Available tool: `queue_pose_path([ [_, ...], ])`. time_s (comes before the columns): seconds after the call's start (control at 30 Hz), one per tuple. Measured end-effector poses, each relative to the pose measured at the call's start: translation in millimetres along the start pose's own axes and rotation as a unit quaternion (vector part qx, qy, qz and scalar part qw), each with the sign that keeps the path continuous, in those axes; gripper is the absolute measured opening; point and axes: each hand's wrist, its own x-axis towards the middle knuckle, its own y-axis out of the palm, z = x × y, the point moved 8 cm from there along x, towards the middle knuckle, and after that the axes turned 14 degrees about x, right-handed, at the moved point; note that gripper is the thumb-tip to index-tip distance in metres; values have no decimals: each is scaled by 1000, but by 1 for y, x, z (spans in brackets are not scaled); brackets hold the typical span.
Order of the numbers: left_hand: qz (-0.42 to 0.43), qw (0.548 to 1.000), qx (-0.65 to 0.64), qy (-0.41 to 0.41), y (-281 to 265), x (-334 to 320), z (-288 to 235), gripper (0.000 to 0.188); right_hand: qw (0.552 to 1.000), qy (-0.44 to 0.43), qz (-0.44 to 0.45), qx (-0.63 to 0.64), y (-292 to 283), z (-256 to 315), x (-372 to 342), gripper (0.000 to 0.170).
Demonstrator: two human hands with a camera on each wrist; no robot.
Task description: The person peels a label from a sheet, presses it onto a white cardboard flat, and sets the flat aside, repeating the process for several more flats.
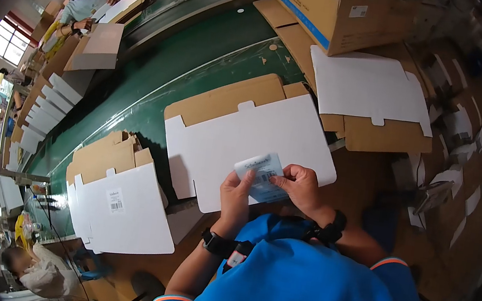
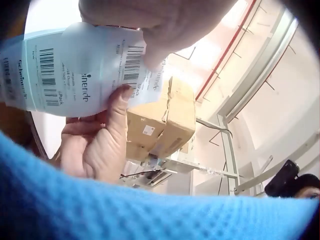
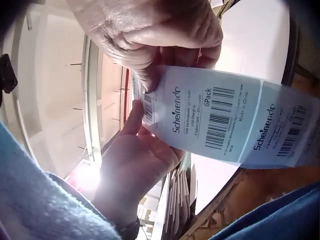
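A strip of printed barcode labels (image 1: 262, 175) is held in front of the person's chest, above a flat white carton (image 1: 242, 144). The left hand (image 1: 235, 198) pinches its left side, thumb on the printed face. On its right side the right hand (image 1: 302, 189) grips it between thumb and fingers. In the left wrist view the label strip (image 2: 75, 72) lies between the left hand (image 2: 165, 22) above and the right hand (image 2: 97, 150) below. The right wrist view shows several labels on the strip (image 3: 215, 120), the right hand (image 3: 155, 35) above and left hand (image 3: 137, 165) below.
A labelled white carton (image 1: 121, 211) lies at left on the green work surface (image 1: 156, 92). At upper right, a large brown box (image 1: 363, 23) stands over another flat carton (image 1: 367, 88). Other people sit or stand at far left.
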Motion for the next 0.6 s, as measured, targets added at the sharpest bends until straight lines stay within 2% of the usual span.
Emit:
queue_pose_path([
  [0.1,25,1000,-1,9,9,0,-8,22,995,-24,-13,-100,-2,3,1,17],
  [0.2,13,1000,-10,10,7,6,-6,20,996,-64,-4,-69,2,1,4,16],
  [0.3,25,999,20,13,0,10,5,19,998,-55,-28,-2,2,-1,5,18],
  [0.4,25,999,-32,-31,3,13,12,20,997,-54,-35,-52,-3,-10,7,22],
  [0.5,-5,999,-41,-13,2,16,11,22,995,-41,-47,-81,-1,-11,6,24],
  [0.6,-24,1000,-4,-1,4,15,7,21,989,-72,-58,-116,-1,-8,8,24],
])
